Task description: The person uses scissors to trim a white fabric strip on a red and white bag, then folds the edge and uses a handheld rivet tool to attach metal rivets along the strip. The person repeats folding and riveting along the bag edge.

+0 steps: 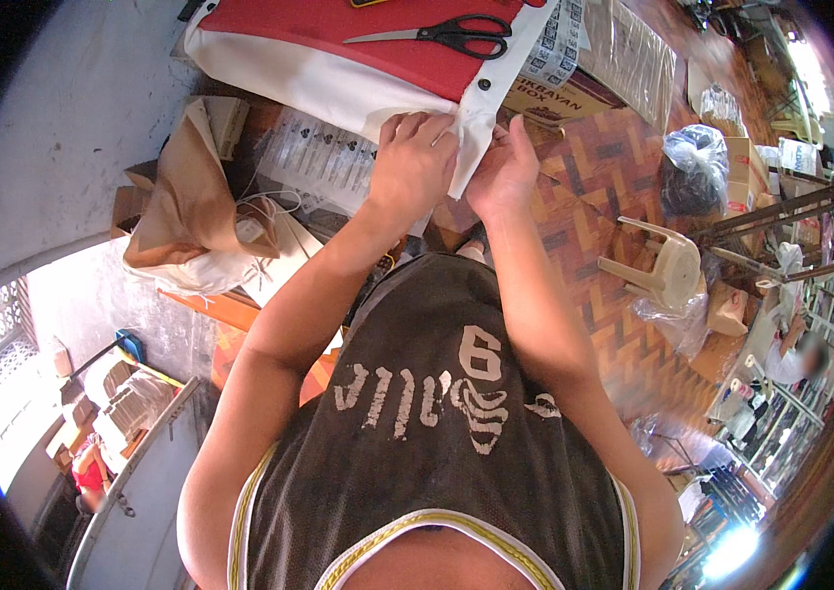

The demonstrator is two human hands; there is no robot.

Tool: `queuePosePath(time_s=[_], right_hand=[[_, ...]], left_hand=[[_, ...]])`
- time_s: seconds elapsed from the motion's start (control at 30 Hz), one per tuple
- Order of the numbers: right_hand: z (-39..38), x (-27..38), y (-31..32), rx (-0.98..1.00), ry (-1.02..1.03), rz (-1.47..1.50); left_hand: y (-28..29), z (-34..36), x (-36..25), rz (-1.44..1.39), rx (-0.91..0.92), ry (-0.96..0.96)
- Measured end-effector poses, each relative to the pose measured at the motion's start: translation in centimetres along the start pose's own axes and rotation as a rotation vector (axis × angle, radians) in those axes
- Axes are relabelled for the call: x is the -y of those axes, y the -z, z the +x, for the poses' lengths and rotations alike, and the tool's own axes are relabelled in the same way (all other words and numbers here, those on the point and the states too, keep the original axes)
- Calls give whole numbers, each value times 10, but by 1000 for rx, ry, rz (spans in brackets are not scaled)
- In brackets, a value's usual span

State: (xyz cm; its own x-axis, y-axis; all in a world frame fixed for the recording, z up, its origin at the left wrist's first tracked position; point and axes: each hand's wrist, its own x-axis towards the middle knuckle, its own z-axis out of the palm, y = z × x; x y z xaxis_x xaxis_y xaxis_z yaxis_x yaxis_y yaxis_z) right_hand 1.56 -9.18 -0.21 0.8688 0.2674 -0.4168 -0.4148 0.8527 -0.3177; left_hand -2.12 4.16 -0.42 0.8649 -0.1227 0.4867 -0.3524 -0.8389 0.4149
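Note:
A red and white fabric piece (289,49) lies over a surface at the top of the view, with a black round fitting on its white border. My left hand (412,162) pinches the hanging front edge of the white fabric, its fingers curled over the top. Against the border's corner is my right hand (503,172), thumb raised and the other fingers partly hidden behind the cloth; it seems to grip that corner. Black-handled scissors (466,35) rest on the red part, blades to the left, apart from both hands.
Brown paper (181,197) and a printed plastic sheet (314,162) lie to the left. Cardboard boxes (574,98) stand right of the fabric. On the parquet floor are a beige plastic stool (667,270) and a tied bag (697,167). Other people appear far left and far right.

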Motion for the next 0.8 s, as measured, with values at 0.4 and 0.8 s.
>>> queuePosePath(time_s=[0.4, 0.8], right_hand=[[23, -11, 33, -106, 198, -389], [18, -9, 19, -87, 131, -349]], left_hand=[[2, 12, -14, -275, -29, 63], [-11, 10, 15, -195, -52, 196]])
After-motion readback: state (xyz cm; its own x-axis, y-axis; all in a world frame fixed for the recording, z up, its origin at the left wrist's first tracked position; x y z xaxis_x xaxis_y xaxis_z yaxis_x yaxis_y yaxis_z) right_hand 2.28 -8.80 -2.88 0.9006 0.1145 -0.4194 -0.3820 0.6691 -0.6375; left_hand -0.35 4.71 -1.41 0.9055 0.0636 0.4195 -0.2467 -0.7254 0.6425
